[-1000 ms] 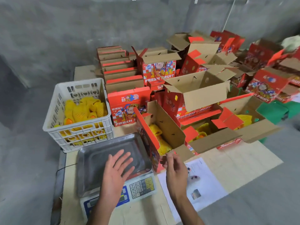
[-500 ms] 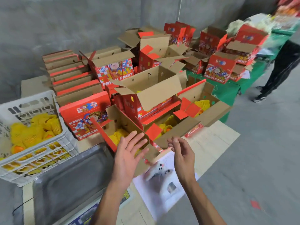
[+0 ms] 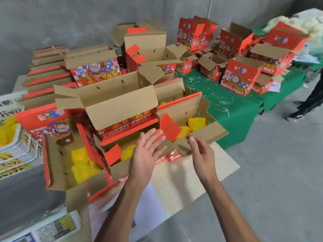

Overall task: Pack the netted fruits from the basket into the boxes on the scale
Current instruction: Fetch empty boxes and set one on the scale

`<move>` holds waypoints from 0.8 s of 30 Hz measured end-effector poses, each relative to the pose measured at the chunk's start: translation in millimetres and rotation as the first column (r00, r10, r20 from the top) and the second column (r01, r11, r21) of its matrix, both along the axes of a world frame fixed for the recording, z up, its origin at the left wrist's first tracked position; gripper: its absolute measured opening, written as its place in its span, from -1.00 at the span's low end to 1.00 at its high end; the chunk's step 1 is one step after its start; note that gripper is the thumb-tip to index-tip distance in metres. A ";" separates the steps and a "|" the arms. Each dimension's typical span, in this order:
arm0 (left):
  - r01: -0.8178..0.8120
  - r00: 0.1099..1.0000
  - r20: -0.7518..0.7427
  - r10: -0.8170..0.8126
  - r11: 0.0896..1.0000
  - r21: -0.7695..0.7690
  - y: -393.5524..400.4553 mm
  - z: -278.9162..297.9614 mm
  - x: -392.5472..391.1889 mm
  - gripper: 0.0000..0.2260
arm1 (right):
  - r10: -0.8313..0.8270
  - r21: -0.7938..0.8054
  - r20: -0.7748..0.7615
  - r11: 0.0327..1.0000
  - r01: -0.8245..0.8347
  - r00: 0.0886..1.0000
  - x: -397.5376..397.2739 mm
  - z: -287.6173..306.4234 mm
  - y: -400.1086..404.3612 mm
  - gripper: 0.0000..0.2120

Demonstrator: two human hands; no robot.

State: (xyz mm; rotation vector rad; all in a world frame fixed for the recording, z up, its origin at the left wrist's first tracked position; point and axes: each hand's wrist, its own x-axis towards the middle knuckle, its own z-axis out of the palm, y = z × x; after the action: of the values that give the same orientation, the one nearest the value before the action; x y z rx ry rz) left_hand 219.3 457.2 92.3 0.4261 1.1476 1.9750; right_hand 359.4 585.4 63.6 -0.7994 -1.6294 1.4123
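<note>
Both our hands are empty: the left hand (image 3: 146,151) spread flat, the right hand (image 3: 202,154) loosely curled, both hovering over the open boxes (image 3: 122,105) at the desk's (image 3: 201,172) front edge. The basket (image 3: 14,137) of netted fruits (image 3: 7,130) lies far off our left hand's side, by the desk's left edge, so the left is nearer. Between stands the scale (image 3: 26,198), its pan bare, with raised box flaps crowding the way.

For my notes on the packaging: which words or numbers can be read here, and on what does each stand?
"FRESH FRUIT": front of the open box above the hands.
"FRESH FRUIT": upright red box on the green cloth.
Scale panel print: blurred, unreadable.
Small print on other boxes: too small.
</note>
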 end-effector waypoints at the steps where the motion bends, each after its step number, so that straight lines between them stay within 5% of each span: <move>1: -0.015 1.000 0.002 0.015 1.000 0.011 15.5 0.4 4.3 -0.47 | 0.009 -0.004 -0.007 1.000 -0.009 1.000 -0.1 1.0 17.4 -0.75; 16: -0.151 0.989 0.020 0.149 0.985 0.082 330.0 -3.8 0.0 -0.47 | 0.133 0.145 0.068 0.979 -0.142 0.989 -54.0 -5.7 341.3 -0.87; 24: -0.214 0.976 0.029 0.215 0.976 -0.043 503.5 9.4 -24.3 -0.54 | 0.183 0.182 0.174 0.960 -0.214 0.968 -87.4 -0.4 512.0 -0.73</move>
State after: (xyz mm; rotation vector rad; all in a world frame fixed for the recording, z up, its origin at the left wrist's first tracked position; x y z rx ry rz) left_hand 195.0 960.6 101.7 0.2558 1.2534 2.1317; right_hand 272.0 1097.4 63.3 -0.6564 -1.9841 1.3218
